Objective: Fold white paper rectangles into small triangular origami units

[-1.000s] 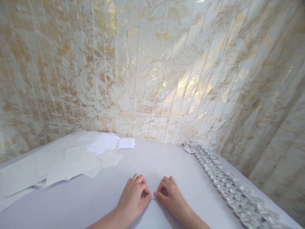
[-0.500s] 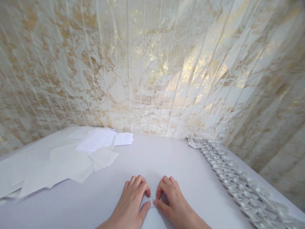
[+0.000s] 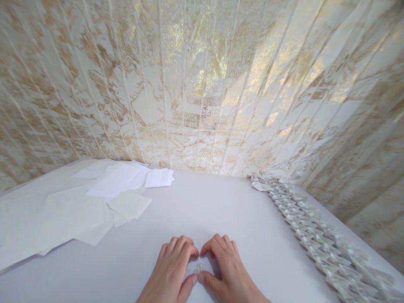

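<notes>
My left hand (image 3: 172, 271) and my right hand (image 3: 224, 267) rest side by side on the white table (image 3: 202, 210) near its front edge. Their fingers are curled and their fingertips meet. Together they pinch a small folded white paper piece (image 3: 198, 268), which shows between the thumbs and forefingers. Most of the piece is hidden by the fingers.
Loose white paper sheets (image 3: 94, 202) lie scattered over the table's left and back left. A long row of several small folded paper pieces (image 3: 318, 240) runs along the right edge. A gold and white curtain (image 3: 202, 84) hangs close behind the table.
My hands have drawn closer together, the fingertips now touching over the folded piece. The view has shifted a little, with the table lying lower in the frame.
</notes>
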Demonstrator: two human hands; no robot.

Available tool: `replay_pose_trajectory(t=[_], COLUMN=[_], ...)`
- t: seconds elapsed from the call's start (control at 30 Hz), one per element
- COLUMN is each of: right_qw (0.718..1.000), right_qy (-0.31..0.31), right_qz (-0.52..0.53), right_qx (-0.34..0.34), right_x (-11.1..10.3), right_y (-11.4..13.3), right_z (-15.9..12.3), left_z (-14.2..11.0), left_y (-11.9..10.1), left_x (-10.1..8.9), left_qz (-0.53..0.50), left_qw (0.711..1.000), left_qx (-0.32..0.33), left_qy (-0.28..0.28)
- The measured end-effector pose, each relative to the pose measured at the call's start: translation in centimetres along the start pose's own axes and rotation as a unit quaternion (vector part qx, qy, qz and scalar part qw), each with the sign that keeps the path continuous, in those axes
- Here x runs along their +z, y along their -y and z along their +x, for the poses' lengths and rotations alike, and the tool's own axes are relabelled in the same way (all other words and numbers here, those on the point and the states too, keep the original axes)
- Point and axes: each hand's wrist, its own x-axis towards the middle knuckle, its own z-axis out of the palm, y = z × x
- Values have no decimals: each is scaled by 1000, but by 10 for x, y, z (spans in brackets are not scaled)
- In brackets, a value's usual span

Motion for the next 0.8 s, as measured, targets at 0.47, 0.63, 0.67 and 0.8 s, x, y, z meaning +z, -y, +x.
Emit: replay_pose_trajectory(t=[0.47, 0.63, 0.67, 0.8], right_qw=[998, 988, 985, 979], right_qy=[40, -20, -33, -46], right_qz=[-3, -6, 4, 13], right_qx=[-43, -150, -171, -199], right_x=[-4, 13, 14, 13], right_y=[-12, -24, -25, -23], right_z=[2, -2, -2, -3], left_z=[-1, -1, -1, -2], left_y=[35, 27, 24, 19], left_x=[21, 14, 12, 5], left_qz=[59, 35, 35, 32], left_qw=[994, 996, 996, 998], left_qx=[85, 86, 82, 54], left_qy=[19, 17, 21, 26])
